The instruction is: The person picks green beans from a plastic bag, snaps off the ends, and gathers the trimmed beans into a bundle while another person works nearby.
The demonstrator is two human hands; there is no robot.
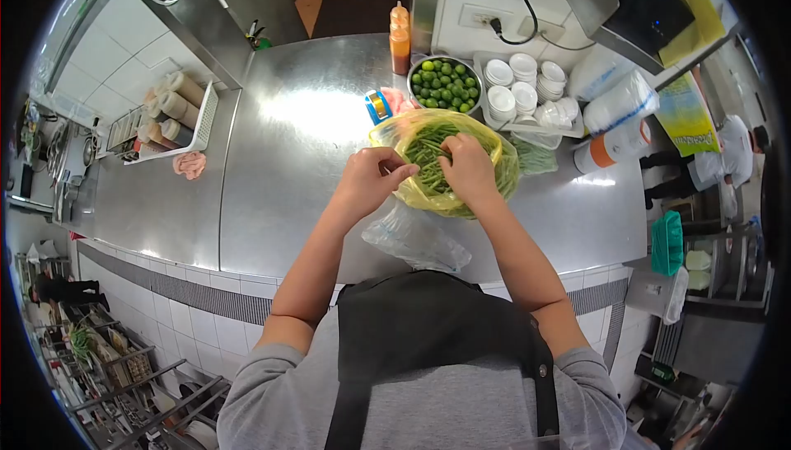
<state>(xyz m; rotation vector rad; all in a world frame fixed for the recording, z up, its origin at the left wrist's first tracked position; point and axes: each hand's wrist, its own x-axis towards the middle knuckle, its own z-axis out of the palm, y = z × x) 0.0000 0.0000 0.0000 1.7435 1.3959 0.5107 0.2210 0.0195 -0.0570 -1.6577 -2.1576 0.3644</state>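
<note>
Green beans [428, 153] fill a yellow plastic bag [387, 130], which is spread wide on the steel counter in front of me. At the bag's left rim is my left hand [372, 178], its fingers curled in toward the thumb; anything between them is too small to make out. My right hand [471, 168] reaches over the bag's right side, with its fingers bent down and closed on green beans. A crumpled clear plastic bag [416, 240] lies between the yellow bag and my apron.
Behind the yellow bag stand a bowl of limes [445, 83], sauce bottles [400, 42] and a tray with stacked white cups [523, 87]. A blue-and-gold tin [377, 108] sits at its back left. Further left is a white basket of bottles [194, 133] beside a pink cloth [189, 165].
</note>
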